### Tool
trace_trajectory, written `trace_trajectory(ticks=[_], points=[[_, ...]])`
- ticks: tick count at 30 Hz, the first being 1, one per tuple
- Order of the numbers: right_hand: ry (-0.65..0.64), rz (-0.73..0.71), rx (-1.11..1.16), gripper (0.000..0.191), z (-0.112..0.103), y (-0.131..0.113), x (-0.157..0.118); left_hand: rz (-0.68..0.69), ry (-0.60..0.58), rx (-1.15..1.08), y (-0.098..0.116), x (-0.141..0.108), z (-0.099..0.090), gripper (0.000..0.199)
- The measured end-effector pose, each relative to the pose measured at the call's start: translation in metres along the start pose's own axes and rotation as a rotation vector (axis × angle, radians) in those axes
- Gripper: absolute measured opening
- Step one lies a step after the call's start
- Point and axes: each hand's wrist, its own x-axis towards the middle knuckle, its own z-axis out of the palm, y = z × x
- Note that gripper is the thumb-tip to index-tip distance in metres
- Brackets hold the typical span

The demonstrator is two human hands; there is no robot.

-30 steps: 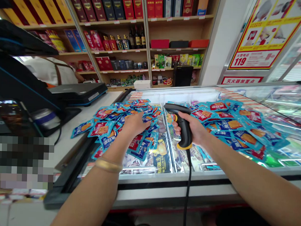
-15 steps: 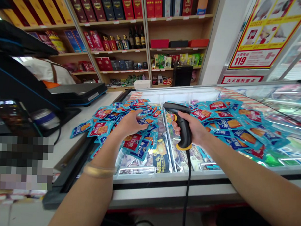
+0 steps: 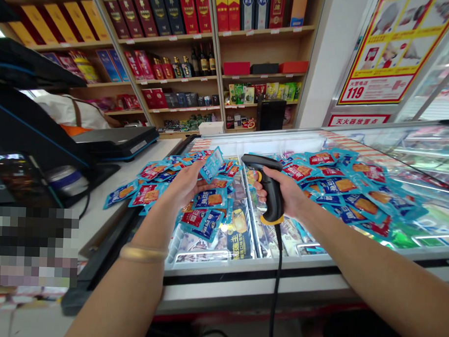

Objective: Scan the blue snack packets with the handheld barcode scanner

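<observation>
My left hand (image 3: 190, 183) is closed on one light-blue snack packet (image 3: 212, 165), which it holds tilted up with the printed back towards me. Below and around that hand lies a loose pile of blue and red snack packets (image 3: 146, 194) on the freezer's glass top. My right hand (image 3: 288, 190) grips a black and yellow barcode scanner (image 3: 273, 192), fingers wrapped round its handle. The scanner's head points left, towards the raised packet but apart from it. Its black cable (image 3: 276, 288) hangs down over the freezer's front edge. Right of the scanner a second pile of packets (image 3: 342, 185) is spread over the glass.
The chest freezer (image 3: 243, 275) shows wrapped goods under its glass. A black scale (image 3: 118, 140) and a dark checkout terminal (image 3: 23, 117) stand at left, with a phone (image 3: 16, 176) in front. Another person (image 3: 72, 109) is behind them. Shelves (image 3: 177, 36) with boxes line the back.
My left hand has picked a packet out of the left pile and turned it up. My right hand holds the scanner in nearly the same place.
</observation>
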Motion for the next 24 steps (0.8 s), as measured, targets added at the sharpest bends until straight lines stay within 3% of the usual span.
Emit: trace_trajectory(ticks=[4,10,24], points=[[0.002,-0.004,-0.010,0.020,0.002,0.000,-0.001,-0.044,-0.076,-0.117,0.000,-0.002,0.004,0.024],[-0.006,-0.002,-0.017,0.021,0.004,-0.001,-0.002,-0.076,-0.192,-0.093,-0.006,-0.004,0.010,0.025],[-0.056,-0.011,-0.067,0.023,0.002,0.001,-0.002,-0.051,-0.233,-0.041,-0.008,-0.007,0.014,0.021]])
